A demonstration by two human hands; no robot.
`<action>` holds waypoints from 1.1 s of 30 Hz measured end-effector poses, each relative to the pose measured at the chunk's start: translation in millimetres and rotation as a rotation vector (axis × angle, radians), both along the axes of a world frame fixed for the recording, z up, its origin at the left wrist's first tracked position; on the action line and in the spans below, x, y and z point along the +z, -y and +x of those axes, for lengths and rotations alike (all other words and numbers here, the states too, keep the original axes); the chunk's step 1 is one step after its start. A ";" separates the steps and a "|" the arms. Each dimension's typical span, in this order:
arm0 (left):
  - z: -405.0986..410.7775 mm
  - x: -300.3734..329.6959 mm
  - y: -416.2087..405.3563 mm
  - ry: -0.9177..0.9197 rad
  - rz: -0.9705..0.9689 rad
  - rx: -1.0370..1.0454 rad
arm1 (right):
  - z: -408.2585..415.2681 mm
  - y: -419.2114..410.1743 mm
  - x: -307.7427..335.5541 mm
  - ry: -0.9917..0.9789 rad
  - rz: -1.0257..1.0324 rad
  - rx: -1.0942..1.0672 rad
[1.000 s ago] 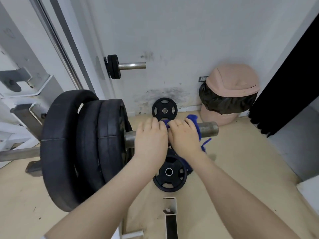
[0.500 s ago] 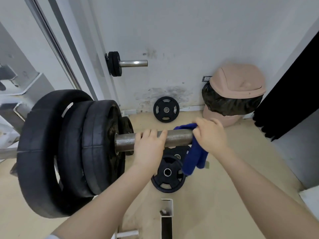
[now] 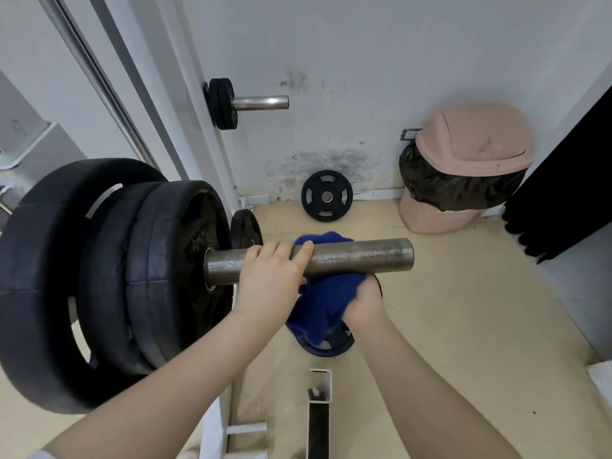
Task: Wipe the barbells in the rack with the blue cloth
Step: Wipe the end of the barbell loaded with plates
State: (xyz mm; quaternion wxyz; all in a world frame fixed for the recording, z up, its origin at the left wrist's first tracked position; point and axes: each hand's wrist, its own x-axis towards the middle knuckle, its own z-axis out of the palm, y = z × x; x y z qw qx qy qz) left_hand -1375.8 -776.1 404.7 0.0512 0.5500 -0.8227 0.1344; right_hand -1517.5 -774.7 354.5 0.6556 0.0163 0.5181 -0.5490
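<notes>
The barbell sleeve [image 3: 364, 256], a dull steel tube, juts right from three large black plates [image 3: 109, 276]. My left hand [image 3: 268, 283] grips the sleeve just right of the plates, fingers curled over its top. The blue cloth [image 3: 326, 296] hangs under and behind the sleeve. My right hand [image 3: 364, 301] sits below the sleeve and grips the cloth from underneath. A second, higher barbell end [image 3: 261, 102] with small black plates sticks out by the white rack post.
Small black plates lie on the tan floor: one leans on the wall [image 3: 326, 195], another rests under the cloth [image 3: 328, 342]. A pink lidded bin [image 3: 463, 167] stands at the right, a black curtain [image 3: 569, 180] beyond it. A white rack foot [image 3: 319, 412] lies below.
My right hand has dropped from the top of the sleeve's end to beneath it, pulling the cloth leftward and down. The sleeve's right end is now bare. My left hand kept its grip.
</notes>
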 end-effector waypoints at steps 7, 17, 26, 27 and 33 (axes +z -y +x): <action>-1.6 -4.5 1.8 -0.036 -0.030 -0.008 | -45.2 -2.2 8.8 0.195 0.036 -0.338; 0.2 4.2 -1.3 -0.027 0.105 -0.027 | -20.1 -7.5 37.7 0.207 0.030 -0.422; 2.2 12.8 3.1 -0.061 0.167 -0.053 | 63.7 -21.5 35.1 0.441 0.062 -0.154; 2.0 16.0 2.5 -0.060 0.179 -0.057 | 63.5 -23.0 38.4 0.324 0.126 -0.160; 14.3 48.7 -15.1 -0.127 0.293 -0.055 | 57.0 -14.1 51.9 0.163 0.205 -0.287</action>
